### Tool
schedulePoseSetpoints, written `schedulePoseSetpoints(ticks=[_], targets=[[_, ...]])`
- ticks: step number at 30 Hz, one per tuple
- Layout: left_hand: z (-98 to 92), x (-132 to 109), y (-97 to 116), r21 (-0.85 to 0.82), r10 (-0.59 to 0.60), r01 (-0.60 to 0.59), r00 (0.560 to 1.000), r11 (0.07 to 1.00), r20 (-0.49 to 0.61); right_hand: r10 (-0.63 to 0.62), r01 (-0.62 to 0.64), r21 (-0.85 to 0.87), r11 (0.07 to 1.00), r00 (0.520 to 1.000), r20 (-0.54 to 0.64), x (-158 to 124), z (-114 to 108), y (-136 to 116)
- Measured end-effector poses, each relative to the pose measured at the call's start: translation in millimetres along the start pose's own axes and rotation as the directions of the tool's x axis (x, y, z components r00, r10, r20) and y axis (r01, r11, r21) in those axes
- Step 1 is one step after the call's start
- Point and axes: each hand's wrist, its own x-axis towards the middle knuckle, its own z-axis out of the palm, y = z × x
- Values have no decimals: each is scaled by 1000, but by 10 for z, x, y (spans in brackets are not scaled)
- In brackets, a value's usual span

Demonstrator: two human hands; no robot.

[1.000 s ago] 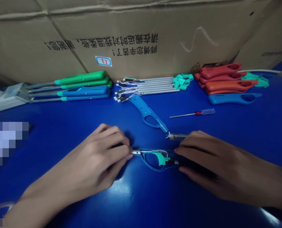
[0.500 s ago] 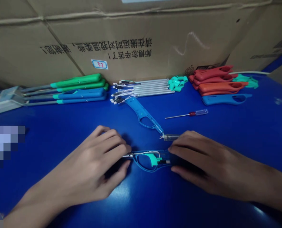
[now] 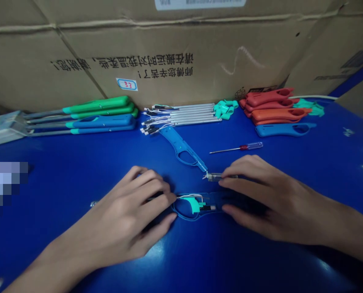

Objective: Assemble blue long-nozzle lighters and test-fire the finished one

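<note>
An open blue handle shell (image 3: 186,211) with a teal trigger (image 3: 195,204) and white wire lies flat on the blue table (image 3: 77,162). My left hand (image 3: 132,215) is curled over its front end, fingertips pressing beside the trigger; a metal tip (image 3: 92,203) pokes out left of the hand. My right hand (image 3: 261,195) covers the shell's rear, thumb against its lower edge. Its fingertips touch a small clear tube (image 3: 213,177) just above the shell. What lies under either palm is hidden.
A second blue shell half (image 3: 181,146) and a red-handled screwdriver (image 3: 239,147) lie behind. Along the cardboard box (image 3: 181,49) are finished green and blue lighters (image 3: 99,114), metal tubes with wires (image 3: 184,114), teal triggers (image 3: 226,108) and red and blue shells (image 3: 276,110).
My right fingers have reached up onto the small clear tube. My left hand has slid right, closer to the trigger. The view has shifted a little.
</note>
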Motion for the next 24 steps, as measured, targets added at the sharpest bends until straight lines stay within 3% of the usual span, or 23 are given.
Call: schedulePoseSetpoints(ticks=[7,24], targets=[[-13,-5,-10,7,34,-34,999,999,-9,142,-140,-43,989,988,58,-15,-7,128],[-14,-10,-57,56,54,-49,995,997,-86,150,-148,-38,988,985,87,-79,98,175]])
